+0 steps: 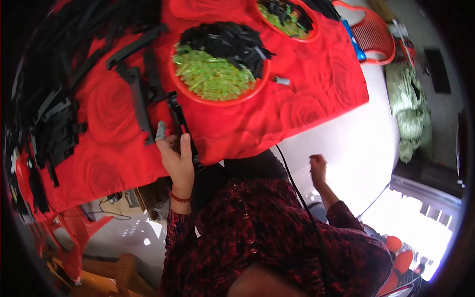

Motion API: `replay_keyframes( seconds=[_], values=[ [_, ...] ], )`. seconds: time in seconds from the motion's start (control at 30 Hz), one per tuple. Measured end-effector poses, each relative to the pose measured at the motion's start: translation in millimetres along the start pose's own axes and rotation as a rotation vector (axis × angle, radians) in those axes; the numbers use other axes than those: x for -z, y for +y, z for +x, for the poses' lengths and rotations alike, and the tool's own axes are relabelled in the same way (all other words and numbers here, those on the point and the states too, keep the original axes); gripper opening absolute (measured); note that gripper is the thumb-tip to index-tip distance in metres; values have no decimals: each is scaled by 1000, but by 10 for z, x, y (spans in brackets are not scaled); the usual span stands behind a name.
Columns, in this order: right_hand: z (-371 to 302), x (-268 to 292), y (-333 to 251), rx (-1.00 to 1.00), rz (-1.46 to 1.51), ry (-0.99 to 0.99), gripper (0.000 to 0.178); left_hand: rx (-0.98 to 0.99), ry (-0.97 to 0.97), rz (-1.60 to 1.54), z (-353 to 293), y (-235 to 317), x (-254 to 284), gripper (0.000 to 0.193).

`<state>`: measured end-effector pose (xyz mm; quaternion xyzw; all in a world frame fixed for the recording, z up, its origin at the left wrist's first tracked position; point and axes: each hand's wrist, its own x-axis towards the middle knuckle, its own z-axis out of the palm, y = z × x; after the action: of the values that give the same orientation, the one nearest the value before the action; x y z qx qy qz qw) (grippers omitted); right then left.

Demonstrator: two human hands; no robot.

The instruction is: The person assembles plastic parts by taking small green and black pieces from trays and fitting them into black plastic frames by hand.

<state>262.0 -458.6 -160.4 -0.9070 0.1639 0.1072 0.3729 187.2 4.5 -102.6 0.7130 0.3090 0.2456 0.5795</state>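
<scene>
My left hand (pixel 179 161) is at the table's near edge, a grey wrap on one raised finger. Its thumb and curled fingers close on a long black plastic strip (pixel 179 114), which lies slantwise over the red cloth. Off the table to the right, my right hand (pixel 318 171) is curled closed and slightly blurred; whatever its fingers may hold is hidden. Just left of the held strip lies another black plastic strip (pixel 141 106). A red bowl (pixel 217 102) beyond my left hand contains small yellow-green pieces (pixel 213 74) and small black pieces (pixel 222 42).
Black strips (pixel 59 128) are heaped across the table's left side. A second bowl (pixel 303 38) with mixed pieces stands at the far right, and a small grey item (pixel 282 80) lies near the first. A red chair (pixel 371 34) and a black cable (pixel 292 178) are close by.
</scene>
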Motion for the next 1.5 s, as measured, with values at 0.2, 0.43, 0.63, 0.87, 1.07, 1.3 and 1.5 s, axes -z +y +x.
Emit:
replay_keyframes(
  seconds=[0.2,0.43,0.63,0.87,1.07,1.3,1.5],
  values=[
    [-464,-385,1606,414,-672,-591,29,-39,40,0,43,14,-26,38],
    [-411,-746,1463,385,105,-912,34,4,0,4,56,16,-22,32],
    [-1,-1115,1108,384,145,-917,34,13,28,92,34,123,-4,36],
    [451,-1962,341,411,169,-903,34,-28,27,124,-2,18,41,51],
    [585,-2147,142,407,183,-901,34,64,-32,155,-1,74,61,52],
    [763,-2265,-47,413,188,-932,34,129,-9,146,-22,76,92,56],
    [778,-2718,-416,399,188,-958,34,128,-71,120,-10,-19,135,60]
  ],
)
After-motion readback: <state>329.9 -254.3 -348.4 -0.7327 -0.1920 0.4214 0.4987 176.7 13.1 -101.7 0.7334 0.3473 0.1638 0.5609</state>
